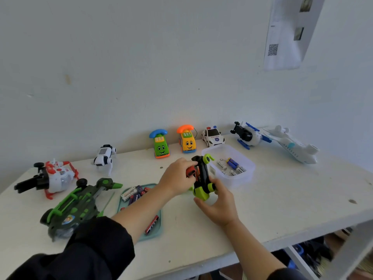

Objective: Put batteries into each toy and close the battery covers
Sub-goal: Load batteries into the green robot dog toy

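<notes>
A black and lime-green toy car point(202, 178) stands on end at the middle of the white table point(282, 199), its underside turned to the left. My right hand point(219, 207) grips its lower end from below and behind. My left hand point(177, 176) pinches a red battery point(190, 171) against the car's underside. A teal tray point(155, 229) under my left forearm holds several red and white batteries point(133, 194). A clear plastic tub point(242, 178) just right of the car holds several more batteries point(232, 165).
Other toys stand around: a red-white helicopter point(54, 176) and a green helicopter point(76, 207) at the left, a robot dog point(104, 156), green point(160, 145) and yellow point(187, 141) phone cars, a police car point(213, 136), a blue-white helicopter point(248, 135) and a white plane point(292, 145) by the wall.
</notes>
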A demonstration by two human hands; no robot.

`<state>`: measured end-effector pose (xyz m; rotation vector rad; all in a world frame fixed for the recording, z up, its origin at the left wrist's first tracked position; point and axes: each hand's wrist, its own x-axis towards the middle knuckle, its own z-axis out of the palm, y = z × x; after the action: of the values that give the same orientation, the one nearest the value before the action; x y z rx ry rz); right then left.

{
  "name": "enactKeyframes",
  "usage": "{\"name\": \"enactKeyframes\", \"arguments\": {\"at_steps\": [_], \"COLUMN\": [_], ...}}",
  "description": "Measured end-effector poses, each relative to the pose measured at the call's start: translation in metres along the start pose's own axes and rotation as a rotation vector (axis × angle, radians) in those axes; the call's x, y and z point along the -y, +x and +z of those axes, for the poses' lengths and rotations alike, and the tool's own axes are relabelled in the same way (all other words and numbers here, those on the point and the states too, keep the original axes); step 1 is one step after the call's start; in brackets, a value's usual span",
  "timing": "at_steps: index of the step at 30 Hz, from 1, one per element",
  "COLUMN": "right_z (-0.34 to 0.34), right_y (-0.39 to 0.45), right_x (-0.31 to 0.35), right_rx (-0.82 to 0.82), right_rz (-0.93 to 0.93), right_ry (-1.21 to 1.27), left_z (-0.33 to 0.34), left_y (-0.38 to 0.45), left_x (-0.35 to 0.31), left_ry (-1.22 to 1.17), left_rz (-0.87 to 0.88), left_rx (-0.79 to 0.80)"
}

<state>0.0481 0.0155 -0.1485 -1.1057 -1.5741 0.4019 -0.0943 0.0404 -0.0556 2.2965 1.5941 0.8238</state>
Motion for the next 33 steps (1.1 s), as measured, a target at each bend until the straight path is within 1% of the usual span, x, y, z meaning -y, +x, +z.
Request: {"name": "enactKeyframes", "arguments": {"at_steps": [3, 5, 10, 12, 15, 16, 17, 18, 21, 24, 25, 26, 28, 29, 31, 33], "right_z": [0.0, 0.0, -0.002, -0.006, -0.023, -0.034, -0.044, -0.055, -0.09, -0.115, -0.121, -0.129, -0.133, -0.133, -0.129, -0.122], "right_y": [-0.001, -0.001, -0.001, -0.002, 0.005, 0.01, 0.016, 0.022, 0.04, 0.05, 0.051, 0.053, 0.053, 0.053, 0.054, 0.053], "right_x": [-0.001, 0.0, 0.005, 0.006, 0.008, 0.007, 0.005, 0.003, -0.012, -0.032, -0.038, -0.046, -0.054, -0.058, -0.064, -0.068], "right_rx": [0.015, 0.028, -0.059, -0.084, -0.118, -0.144, -0.173, -0.206, -0.294, -0.362, -0.371, -0.37, -0.362, -0.35, -0.315, -0.278], "right_rz": [-0.004, -0.007, 0.009, 0.002, -0.039, -0.056, -0.067, -0.069, -0.01, 0.063, 0.087, 0.105, 0.136, 0.153, 0.181, 0.201], "right_ry": [0.006, 0.003, 0.032, 0.055, 0.082, 0.084, 0.083, 0.083, 0.115, 0.133, 0.136, 0.14, 0.156, 0.175, 0.218, 0.226], "left_z": [0.011, 0.013, 0.013, 0.009, -0.002, -0.002, 0.0, 0.004, 0.037, 0.067, 0.073, 0.079, 0.081, 0.082, 0.08, 0.074], "left_y": [-0.006, -0.006, -0.003, 0.005, 0.026, 0.034, 0.043, 0.049, 0.065, 0.074, 0.075, 0.077, 0.076, 0.077, 0.076, 0.071], "left_x": [-0.002, -0.005, -0.012, -0.017, -0.023, -0.026, -0.027, -0.029, -0.044, -0.063, -0.068, -0.074, -0.076, -0.074, -0.07, -0.063], "left_ry": [-0.058, -0.109, -0.213, -0.34, -0.609, -0.653, -0.666, -0.646, -0.559, -0.503, -0.418, -0.264, 0.114, 0.217, 0.236, 0.246], "left_rz": [-0.005, -0.044, -0.096, -0.145, -0.301, -0.366, -0.423, -0.467, -0.528, -0.521, -0.501, -0.477, -0.453, -0.48, -0.576, -0.633], "left_rx": [-0.09, -0.13, -0.178, -0.283, -0.551, -0.61, -0.629, -0.604, -0.417, -0.315, -0.285, -0.237, -0.101, -0.034, 0.038, 0.019]}}
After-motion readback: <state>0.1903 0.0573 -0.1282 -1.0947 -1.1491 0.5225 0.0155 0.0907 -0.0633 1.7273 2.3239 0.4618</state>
